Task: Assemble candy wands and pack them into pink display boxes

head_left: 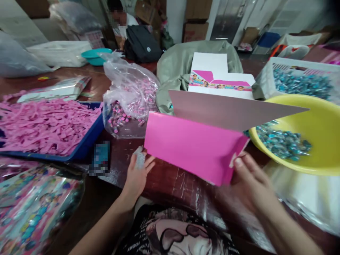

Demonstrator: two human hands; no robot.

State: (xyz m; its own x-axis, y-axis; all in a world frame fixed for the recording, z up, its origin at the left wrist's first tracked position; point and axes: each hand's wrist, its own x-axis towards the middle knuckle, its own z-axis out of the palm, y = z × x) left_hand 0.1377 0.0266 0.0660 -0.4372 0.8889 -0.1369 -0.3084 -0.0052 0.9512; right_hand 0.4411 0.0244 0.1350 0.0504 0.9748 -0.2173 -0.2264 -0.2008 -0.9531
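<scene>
A bright pink cardboard box [191, 145] is tilted above the dark red table, its large grey-toned flap [228, 111] standing up along the far side. My right hand [249, 177] grips the right end of the box, thumb on a small folded tab. Just below its left corner, my left hand [138, 173] has its fingers apart and holds nothing. Something whitish and translucent, perhaps tape, covers one of its fingers. Beyond the flap, white printed cartons [219, 81] lie on a grey-green sack [175, 63].
To the left, a blue tray [87, 136] holds pink strips, beside a clear bag [127, 102] of small pink items. Right stand a yellow basin [318, 141] and white crate [268, 79] with teal wrapped pieces. Printed packs [34, 209] lie at lower left. A person [123, 24] sits across the table.
</scene>
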